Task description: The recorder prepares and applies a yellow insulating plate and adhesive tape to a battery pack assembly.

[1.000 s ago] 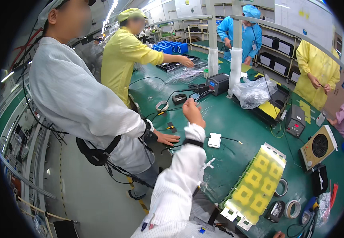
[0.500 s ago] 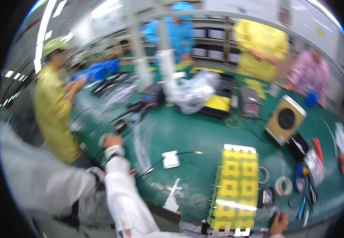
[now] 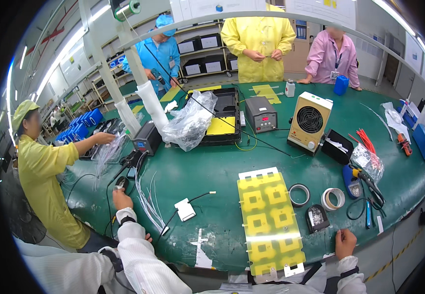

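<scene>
My left hand [image 3: 121, 200], in a white sleeve with a black wristband, reaches to the left part of the green table. Its fingers are closed around a small black holder [image 3: 122, 183] with something silvery on it. My right hand [image 3: 345, 243] rests as a loose fist at the table's near edge, with nothing showing in it. Left of that fist lies a long yellow panel [image 3: 270, 223] with square cut-outs and metal tabs. A white square piece with a black cable [image 3: 185, 209] and a bundle of pale wires [image 3: 152, 206] lie between my left hand and the panel.
Beside me at left, another white sleeve [image 3: 70, 267] passes behind my arm. Tape rolls [image 3: 333, 199], a black wire-wool holder [image 3: 316, 218], a tan fan unit [image 3: 310, 122] and a soldering station [image 3: 261, 114] stand on the table [image 3: 212, 169]. Several people stand around it.
The whole view has shifted and sharpened, so the panel appears farther left. The yellow-clad person at left now stretches an arm toward the wires. My right hand stays a fist at the edge.
</scene>
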The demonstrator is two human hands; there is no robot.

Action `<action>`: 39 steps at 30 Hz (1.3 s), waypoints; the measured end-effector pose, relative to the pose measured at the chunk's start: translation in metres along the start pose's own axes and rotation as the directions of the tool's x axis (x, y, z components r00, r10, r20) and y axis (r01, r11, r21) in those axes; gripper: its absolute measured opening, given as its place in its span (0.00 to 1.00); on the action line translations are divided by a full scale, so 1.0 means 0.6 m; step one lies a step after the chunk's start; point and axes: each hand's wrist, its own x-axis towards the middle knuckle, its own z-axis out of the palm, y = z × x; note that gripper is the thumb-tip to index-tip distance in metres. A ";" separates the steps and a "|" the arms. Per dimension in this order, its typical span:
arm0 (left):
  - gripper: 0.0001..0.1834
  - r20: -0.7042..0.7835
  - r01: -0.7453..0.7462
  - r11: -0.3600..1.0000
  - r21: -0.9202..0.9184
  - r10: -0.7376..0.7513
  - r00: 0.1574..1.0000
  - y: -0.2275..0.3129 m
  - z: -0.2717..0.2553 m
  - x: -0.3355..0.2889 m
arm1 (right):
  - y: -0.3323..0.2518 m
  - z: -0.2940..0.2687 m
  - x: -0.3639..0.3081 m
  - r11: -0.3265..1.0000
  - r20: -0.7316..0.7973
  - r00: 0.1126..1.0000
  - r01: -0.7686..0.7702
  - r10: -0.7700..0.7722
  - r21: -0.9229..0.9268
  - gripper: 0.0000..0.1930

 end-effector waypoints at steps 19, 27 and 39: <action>0.25 0.030 0.188 -0.576 -0.796 0.273 0.962 0.408 -0.470 -0.355 | 0.034 -0.057 0.023 0.692 0.133 0.951 -0.294 0.278 0.659 0.09; 0.22 -0.201 0.096 -0.544 -0.834 0.461 0.864 0.410 -0.536 -0.641 | -0.159 -0.207 0.022 0.514 -0.136 0.977 0.203 -0.164 0.834 0.05; 0.73 -0.047 0.501 -0.224 -0.836 0.939 0.340 0.461 -0.522 -0.755 | -0.333 -0.257 -0.001 0.407 -0.016 0.627 0.524 -0.779 0.748 0.28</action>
